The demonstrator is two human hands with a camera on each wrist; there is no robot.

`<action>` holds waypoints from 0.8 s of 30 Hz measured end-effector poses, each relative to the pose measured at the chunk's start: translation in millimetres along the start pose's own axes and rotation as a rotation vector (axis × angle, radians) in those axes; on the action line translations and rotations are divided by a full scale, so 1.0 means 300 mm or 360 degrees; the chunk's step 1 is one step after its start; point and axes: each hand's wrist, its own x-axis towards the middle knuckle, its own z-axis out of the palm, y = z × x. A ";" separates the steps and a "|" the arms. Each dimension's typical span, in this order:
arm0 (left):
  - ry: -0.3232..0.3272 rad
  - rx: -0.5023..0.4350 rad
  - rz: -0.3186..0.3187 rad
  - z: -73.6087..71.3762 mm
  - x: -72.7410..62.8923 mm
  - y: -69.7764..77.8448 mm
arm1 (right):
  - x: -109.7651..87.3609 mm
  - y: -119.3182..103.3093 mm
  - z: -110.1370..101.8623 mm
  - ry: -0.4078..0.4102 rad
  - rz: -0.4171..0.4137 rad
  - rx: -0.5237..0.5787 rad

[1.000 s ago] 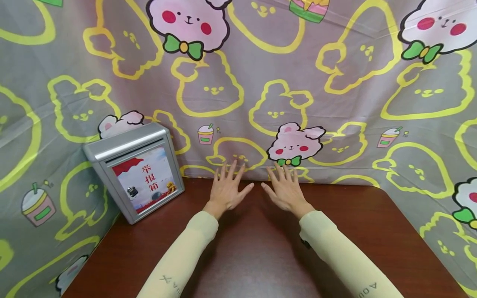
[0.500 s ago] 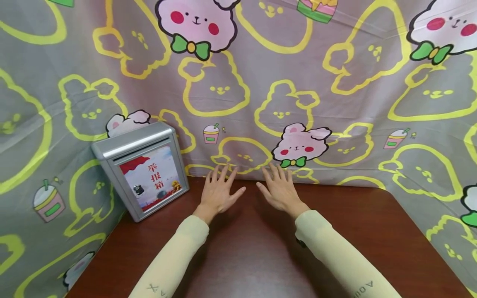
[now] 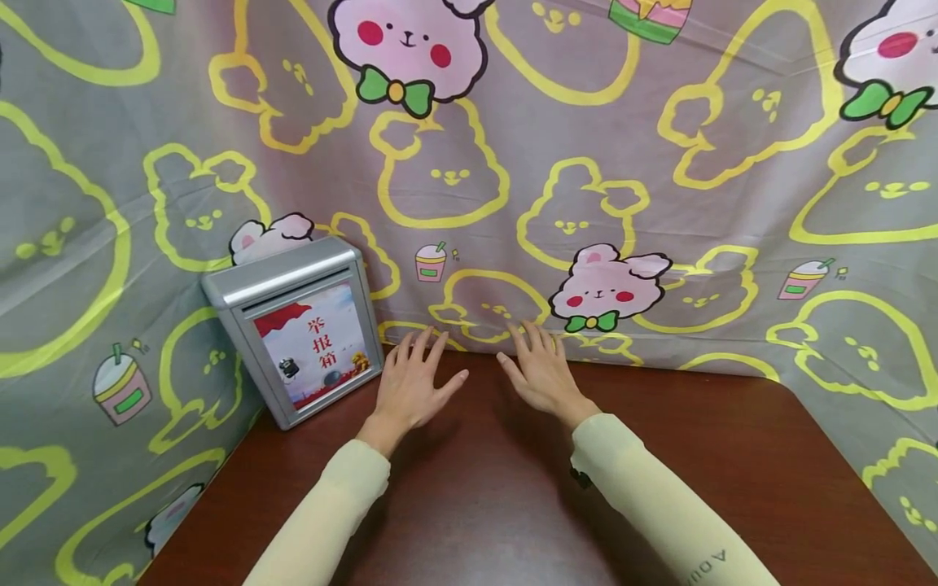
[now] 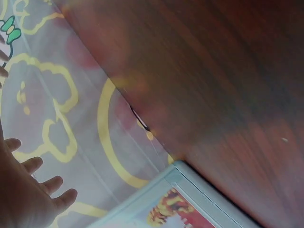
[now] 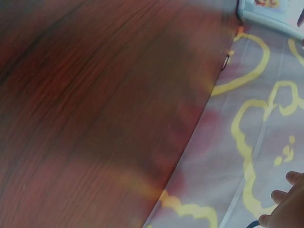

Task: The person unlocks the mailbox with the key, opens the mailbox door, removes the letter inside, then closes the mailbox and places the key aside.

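Note:
Both hands reach forward above the back of a dark red-brown wooden table [image 3: 469, 488], palms down and fingers spread, holding nothing. The left hand [image 3: 410, 387] is just right of a silver metal box [image 3: 293, 264] with a slot under its lid and a printed front panel with red characters. To its right the right hand [image 3: 542, 374] points toward the back curtain, thumb toward the left hand. Fingers of the left hand [image 4: 28, 190] show at the lower left in the left wrist view, above the box's corner [image 4: 190, 183]. Fingertips of the right hand [image 5: 285, 202] appear at the right wrist view's lower right.
A grey curtain [image 3: 454, 195] printed with yellow outlines and pink bunny heads hangs behind the table and along its left and right sides. The silver box stands angled at the table's back left corner, close to the curtain.
The view has swung left, so the box and curtain appear farther right. The left hand has moved left, closer to the box. The right hand has shifted slightly left relative to the curtain.

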 end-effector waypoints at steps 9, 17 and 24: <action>0.0202 -0.0112 -0.0063 -0.039 -0.084 -0.066 | 0.025 -0.082 0.030 -0.0045 -0.0015 0.0211; 0.0575 -0.0254 -0.0074 -0.086 -0.122 -0.112 | 0.058 -0.168 0.060 -0.0085 -0.0083 0.0326; 0.0866 -0.0332 -0.0164 -0.154 -0.160 -0.178 | 0.097 -0.244 0.088 -0.0104 -0.0105 0.0453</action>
